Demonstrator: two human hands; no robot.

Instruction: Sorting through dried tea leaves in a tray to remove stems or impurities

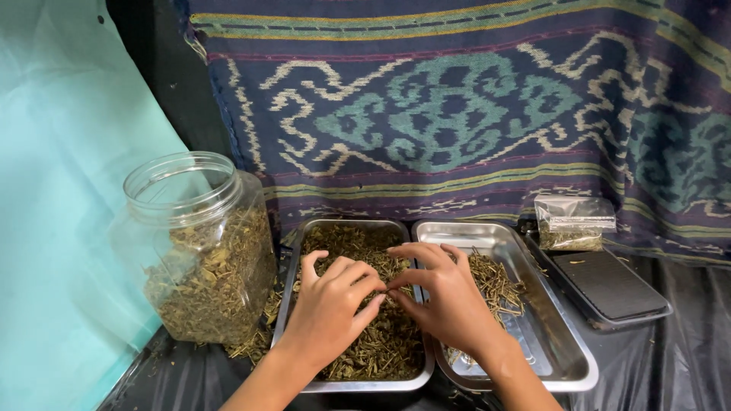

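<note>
While a patterned woven cloth (457,114) in purple, teal and cream fills the far side of the scene, a pale teal sheet (68,190) covers the left, and black plastic sheeting (670,358) lies under everything near. At the left stands a clear plastic jar (198,243), lidless and tilted slightly, about half full of dried green-brown herb. Right of it sit two steel trays side by side, touching along their long edges: the left tray (350,380) is heaped with dried herb, while the right tray (563,358) holds only a thin scatter of twiggy stems (495,281) on its far-left part, its floor mostly bare. Farther right lies a flat black scale (609,285) in a shallow rim, and beyond it a small clear packet (575,222) with some herb inside.

Both hands meet over the seam between the trays. The left hand (331,308) rests on the herb heap (381,350), fingers curled loosely, thumb raised, fingertips pressed toward the other hand. The right hand (449,297) arches above the seam, fingers bent, thumb and forefinger nearly closed in a pinch that touches the left fingertips; whether a stem sits in that pinch I cannot tell.
</note>
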